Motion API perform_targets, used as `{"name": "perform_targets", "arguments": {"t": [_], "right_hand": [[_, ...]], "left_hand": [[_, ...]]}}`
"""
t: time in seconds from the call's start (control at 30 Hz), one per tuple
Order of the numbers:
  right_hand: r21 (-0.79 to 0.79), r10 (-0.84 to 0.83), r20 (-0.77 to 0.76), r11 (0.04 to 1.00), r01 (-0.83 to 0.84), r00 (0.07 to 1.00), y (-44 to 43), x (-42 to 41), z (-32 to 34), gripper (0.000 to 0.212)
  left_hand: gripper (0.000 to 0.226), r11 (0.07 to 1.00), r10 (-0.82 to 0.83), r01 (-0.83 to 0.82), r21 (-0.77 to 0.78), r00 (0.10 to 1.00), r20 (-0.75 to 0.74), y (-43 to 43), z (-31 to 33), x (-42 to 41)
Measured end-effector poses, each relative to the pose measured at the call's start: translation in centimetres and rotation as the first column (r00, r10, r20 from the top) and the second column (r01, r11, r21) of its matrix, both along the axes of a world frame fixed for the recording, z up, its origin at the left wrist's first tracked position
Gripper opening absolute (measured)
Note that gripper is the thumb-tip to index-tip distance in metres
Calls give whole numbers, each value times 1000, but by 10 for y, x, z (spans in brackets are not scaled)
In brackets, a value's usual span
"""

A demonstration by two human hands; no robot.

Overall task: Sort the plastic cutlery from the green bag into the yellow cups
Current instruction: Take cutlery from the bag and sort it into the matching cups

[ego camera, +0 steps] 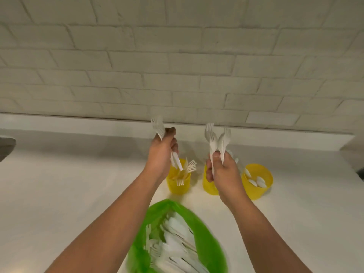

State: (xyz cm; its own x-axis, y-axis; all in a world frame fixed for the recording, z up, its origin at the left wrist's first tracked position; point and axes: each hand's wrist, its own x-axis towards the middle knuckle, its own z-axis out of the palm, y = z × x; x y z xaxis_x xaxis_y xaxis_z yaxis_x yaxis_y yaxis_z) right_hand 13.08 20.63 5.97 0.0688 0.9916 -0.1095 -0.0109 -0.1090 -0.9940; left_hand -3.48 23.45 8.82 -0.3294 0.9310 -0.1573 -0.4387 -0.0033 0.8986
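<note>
Both hands gripped forks: the left hand [162, 152] over the fork cup [178, 181], the right hand [223, 171] over the middle cup [210, 184], its contents hidden. Probably mid-sort; next, lower the forks handle-first into the fork cup. Much cutlery stayed in the bag [208, 251].

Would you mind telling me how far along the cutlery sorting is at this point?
Partly done. The left yellow cup already holds forks and the right yellow cup holds spoons; the middle cup is mostly hidden. In hand: the left hand and right hand each grip white forks. Left: the green bag still holds plenty of white cutlery.
</note>
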Motion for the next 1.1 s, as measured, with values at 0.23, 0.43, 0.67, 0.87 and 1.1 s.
{"name": "perform_targets", "arguments": {"t": [0.23, 0.43, 0.67, 0.87, 1.1], "right_hand": [[-194, 189, -214, 953, -231, 958, -10, 15, 0, 18], [-216, 213, -383, 925, -312, 899, -14, 23, -5, 14], [-183, 302, -324, 910, -373, 897, -20, 22, -1, 15], [-119, 312, -206, 933, -340, 927, -16, 9, 0, 34], [-59, 520, -137, 845, -531, 843, -4, -14, 16, 6]], "left_hand": [[47, 982, -157, 79, -172, 847, -507, 9, -40, -1], [26, 978, -206, 140, -152, 713, -670, 11, -67, -5], [63, 983, -152, 172, -63, 575, -804, 12, -74, -12], [56, 989, 12, 86, 120, 763, -647, -10, -47, -6], [60, 835, -318, 537, 125, 655, -686, -21, 19, 3]]}}
